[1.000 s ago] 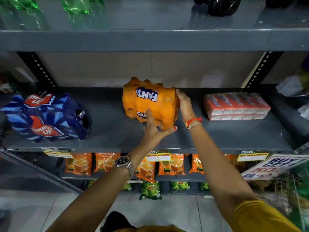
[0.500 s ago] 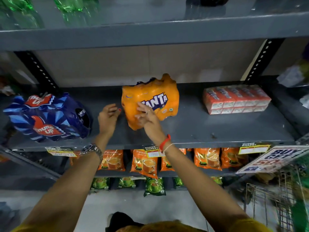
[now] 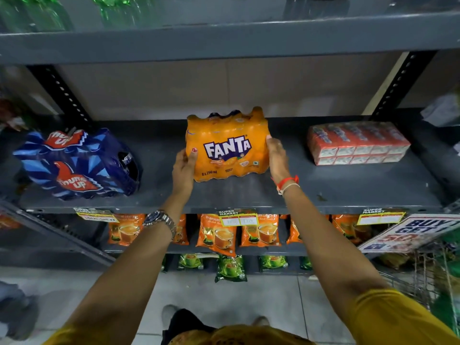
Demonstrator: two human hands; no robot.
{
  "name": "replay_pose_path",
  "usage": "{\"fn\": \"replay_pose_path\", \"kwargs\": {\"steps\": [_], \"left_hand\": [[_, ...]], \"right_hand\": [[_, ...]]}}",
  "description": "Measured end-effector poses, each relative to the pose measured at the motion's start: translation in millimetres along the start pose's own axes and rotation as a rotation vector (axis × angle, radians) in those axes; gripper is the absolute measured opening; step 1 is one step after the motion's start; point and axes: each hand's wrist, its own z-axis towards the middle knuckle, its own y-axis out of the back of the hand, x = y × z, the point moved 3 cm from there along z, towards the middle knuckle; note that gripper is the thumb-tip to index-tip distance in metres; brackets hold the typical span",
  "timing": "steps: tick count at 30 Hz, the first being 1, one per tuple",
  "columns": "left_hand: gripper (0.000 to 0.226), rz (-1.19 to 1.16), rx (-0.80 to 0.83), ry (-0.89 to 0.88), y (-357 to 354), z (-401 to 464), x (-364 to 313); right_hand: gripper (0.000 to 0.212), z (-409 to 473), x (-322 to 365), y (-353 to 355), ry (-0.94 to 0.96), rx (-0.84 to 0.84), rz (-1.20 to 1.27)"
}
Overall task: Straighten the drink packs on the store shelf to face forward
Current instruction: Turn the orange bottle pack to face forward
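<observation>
Orange Fanta pack (image 3: 227, 148) is clasped at both its ends by my left hand (image 3: 183, 168) and right hand (image 3: 276, 155), so its logo faces me squarely.

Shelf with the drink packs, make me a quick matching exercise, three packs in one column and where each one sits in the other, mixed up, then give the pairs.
Things:
1. Fanta pack
2. Thums Up pack
3. red carton pack

Places:
A. right end of the shelf, untouched
B. middle, held between the left hand and the right hand
C. left end, lying askew

Pairs: 1-B, 2-C, 3-A
</observation>
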Motion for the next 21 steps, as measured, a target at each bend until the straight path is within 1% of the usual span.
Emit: {"fn": "replay_pose_path", "kwargs": {"steps": [3,5,10,16,21], "left_hand": [[0.044,0.06,0.033,-0.013,6.8,0.4,0.3],[0.044,0.066,0.052,-0.014,9.6,-1.0,0.1],[0.038,0.078,0.021,-0.039,6.6,-26.7,1.2],[0.042,0.091,0.026,-0.055,11.7,-42.8,4.2],[0.042,0.126,0.077,-0.036,14.4,-39.3,1.9]], "right_hand": [[0.033,-14.8,-2.9,5.0,0.048,0.019,-0.043],[0.035,-25.4,-8.2,10.1,0.099,0.011,-0.047],[0.02,-52.0,-17.4,20.0,0.163,0.012,-0.048],[0.023,-63.8,-19.4,23.5,0.146,0.007,-0.033],[0.036,-73.9,-15.3,22.5,0.12,-0.019,-0.035]]}}
